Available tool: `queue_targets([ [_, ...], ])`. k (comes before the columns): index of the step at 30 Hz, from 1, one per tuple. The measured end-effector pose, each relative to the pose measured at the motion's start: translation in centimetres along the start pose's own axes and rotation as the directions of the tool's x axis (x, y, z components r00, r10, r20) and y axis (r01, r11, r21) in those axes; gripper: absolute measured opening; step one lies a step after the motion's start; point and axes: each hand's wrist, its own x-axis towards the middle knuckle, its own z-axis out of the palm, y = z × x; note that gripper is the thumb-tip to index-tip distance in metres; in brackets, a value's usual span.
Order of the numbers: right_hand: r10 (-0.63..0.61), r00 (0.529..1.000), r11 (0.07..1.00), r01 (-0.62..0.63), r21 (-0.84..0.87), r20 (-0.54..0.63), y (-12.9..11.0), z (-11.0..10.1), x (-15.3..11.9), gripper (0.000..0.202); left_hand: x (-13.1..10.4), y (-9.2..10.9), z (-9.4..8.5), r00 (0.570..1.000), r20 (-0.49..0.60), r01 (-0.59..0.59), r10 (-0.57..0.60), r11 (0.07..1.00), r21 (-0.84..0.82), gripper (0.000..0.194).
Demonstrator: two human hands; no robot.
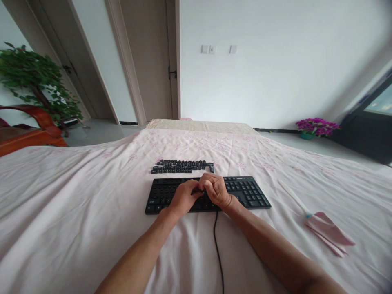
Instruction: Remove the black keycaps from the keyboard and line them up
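Note:
A black keyboard [252,192] lies flat on the bed, its cable [218,245] running towards me. Its left part shows bare key sockets, while the right part, with the number pad, still carries keycaps. Over the middle, my left hand [183,197] has thumb and fingers bent together close to the keys. Touching it, my right hand [215,190] is closed with curled fingers above the same spot. What either hand pinches is hidden by the fingers. Just beyond the keyboard, loose black keycaps [180,166] sit in rows on the sheet.
A pink fly swatter [329,232] with a white handle lies at the right. The pale flowered sheet [101,196] is wrinkled. Beyond the bed stand a wooden chair [36,126], a green plant [33,73] and a pot of purple flowers [317,126] by the wall.

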Motion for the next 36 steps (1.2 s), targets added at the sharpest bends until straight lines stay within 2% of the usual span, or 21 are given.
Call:
queue_targets([
  [6,-0.026,1.000,1.000,0.027,-0.009,0.015,-1.1,-0.8,0.6,0.045,0.2,0.2,-0.3,0.992,-0.042,0.108,-0.119,0.972,-0.211,0.019],
  [10,-0.169,0.977,0.975,0.185,-0.122,0.131,-1.3,-0.6,0.9,0.039,0.3,0.6,-0.6,0.985,-0.072,0.146,-0.153,0.985,-0.094,0.017],
  [12,-0.203,0.961,0.948,0.241,-0.207,0.186,-1.2,-0.6,1.1,0.036,0.4,0.4,-0.6,0.986,-0.070,0.147,-0.154,0.984,-0.100,0.018],
  [14,-0.121,0.980,0.948,0.162,-0.274,0.160,-1.2,-0.7,1.4,0.034,0.5,-0.2,-0.5,0.981,-0.077,0.158,-0.180,0.960,-0.232,0.026],
  [16,0.024,0.996,0.948,0.005,-0.319,0.088,-1.1,-0.9,1.7,0.032,0.6,-0.8,-0.4,0.967,-0.107,0.173,-0.231,0.905,-0.389,0.036],
  [18,0.143,0.988,0.935,-0.117,-0.335,0.055,-1.0,-1.1,1.8,0.030,0.6,-1.2,-0.4,0.952,-0.141,0.172,-0.270,0.858,-0.483,0.042],
  [20,0.218,0.973,0.926,-0.180,-0.332,0.079,-1.0,-1.1,1.8,0.026,0.6,-1.4,-0.4,0.945,-0.166,0.159,-0.282,0.838,-0.522,0.045],
  [25,0.350,0.927,0.903,-0.296,-0.313,0.133,-0.9,-0.7,1.6,0.015,0.4,-1.3,-0.4,0.935,-0.217,0.133,-0.280,0.845,-0.517,0.047],
  [32,0.397,0.907,0.896,-0.350,-0.274,0.142,-0.1,-0.4,2.3,0.013,0.4,-1.3,-0.4,0.923,-0.271,0.115,-0.275,0.865,-0.488,0.048],
  [36,0.478,0.876,0.834,-0.429,-0.348,0.064,1.8,-0.6,4.0,0.014,0.3,-0.9,-0.6,0.885,-0.359,0.123,-0.297,0.893,-0.433,0.039],
])
